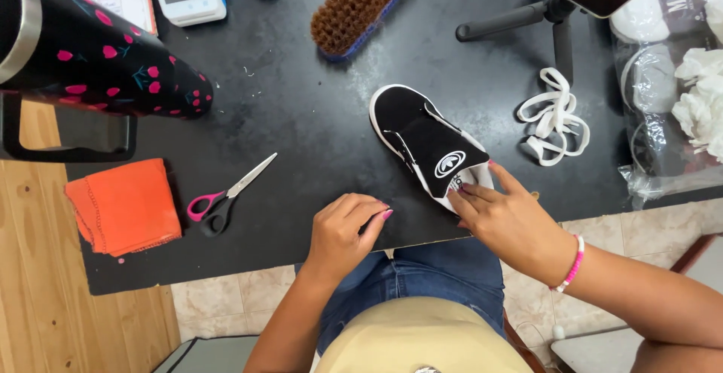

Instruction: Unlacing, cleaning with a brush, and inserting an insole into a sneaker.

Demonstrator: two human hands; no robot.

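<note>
Right hand (506,219) on a laceless black sneaker (429,144) at the near edge of a dusty black tabletop (301,109)

Its fingers lie spread on the shoe's tongue and heel opening, gripping nothing firmly; the left hand (345,231) rests loosely curled on the table, holding nothing visible. An oval white logo patch marks the tongue. White flat laces (554,115) lie right, a clear plastic bag (666,79) beyond; bristle brush (360,4) above, pink-handled scissors (224,197) and orange cloth (124,206) left
</note>
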